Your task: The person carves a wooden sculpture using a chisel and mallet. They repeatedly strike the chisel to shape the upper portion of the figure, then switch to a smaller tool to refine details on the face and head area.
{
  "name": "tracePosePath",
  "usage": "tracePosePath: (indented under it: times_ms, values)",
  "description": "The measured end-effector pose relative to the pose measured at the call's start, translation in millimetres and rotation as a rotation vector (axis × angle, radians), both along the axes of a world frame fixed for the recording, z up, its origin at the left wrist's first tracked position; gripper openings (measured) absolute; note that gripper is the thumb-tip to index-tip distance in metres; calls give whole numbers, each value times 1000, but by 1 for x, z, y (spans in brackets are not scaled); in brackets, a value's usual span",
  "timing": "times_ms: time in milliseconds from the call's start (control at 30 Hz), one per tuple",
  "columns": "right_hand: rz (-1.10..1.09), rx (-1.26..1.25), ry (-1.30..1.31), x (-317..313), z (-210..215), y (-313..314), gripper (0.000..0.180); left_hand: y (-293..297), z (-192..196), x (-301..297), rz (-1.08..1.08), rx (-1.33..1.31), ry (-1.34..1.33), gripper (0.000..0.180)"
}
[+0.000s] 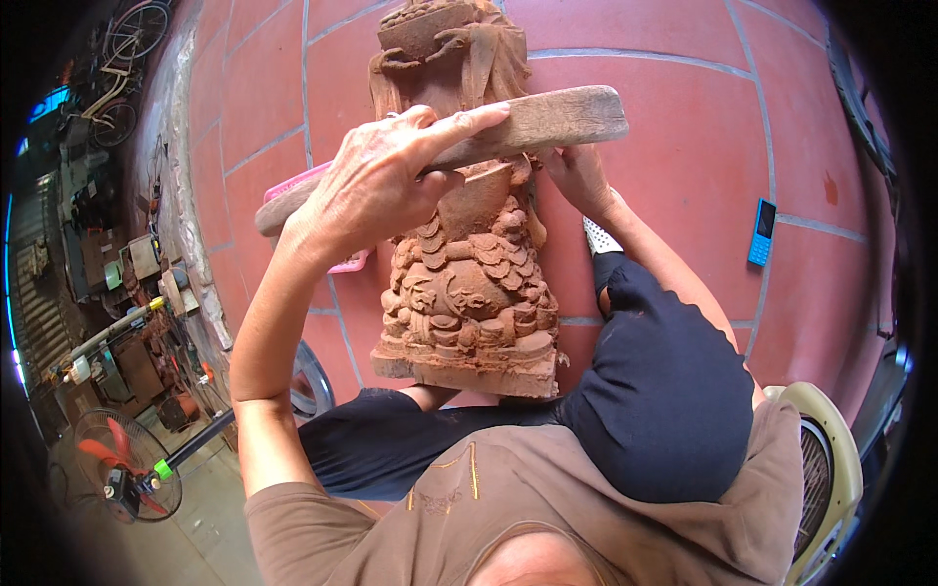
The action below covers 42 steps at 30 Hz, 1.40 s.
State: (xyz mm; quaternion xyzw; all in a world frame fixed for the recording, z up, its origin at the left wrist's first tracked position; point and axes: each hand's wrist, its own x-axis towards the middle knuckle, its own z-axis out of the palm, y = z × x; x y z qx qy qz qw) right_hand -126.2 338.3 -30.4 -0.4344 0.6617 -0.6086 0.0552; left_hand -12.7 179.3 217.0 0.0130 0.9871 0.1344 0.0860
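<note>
I see my left hand [376,186] clamped around a long wooden mallet [547,122], its long axis running left to right across the reddish wooden carving [469,283] that stands upright against my legs. My right hand [576,176], just beyond the carving's right flank, sits under the mallet's head; whether it grips anything I cannot tell. Farther out: red tiled floor [684,146], a blue phone [761,232] near its right edge, a fan [122,469] lower left.

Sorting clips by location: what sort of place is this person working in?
Probably a home woodcarving workshop, perhaps an open porch. The left hand holds a wooden mallet over a carved wooden statue on a red tiled floor, with cluttered tools alongside.
</note>
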Motion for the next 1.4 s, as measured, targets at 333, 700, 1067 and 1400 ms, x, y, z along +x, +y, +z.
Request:
tracePosePath:
  times_ms: [333, 700, 1067, 1400]
  values:
    - [97, -229, -409, 5, 27, 6, 27, -16, 5, -3, 156, 244, 270, 70]
    - [109, -183, -325, 4, 29, 3, 25, -14, 4, 8, 173, 246, 244, 68]
    - [53, -84, -194, 0, 28, 0, 35, -2, 6, 2, 120, 279, 216, 67]
    - [-1, -70, -182, 2, 17, -5, 24, 4, 4, -14, 11, 199, 195, 74]
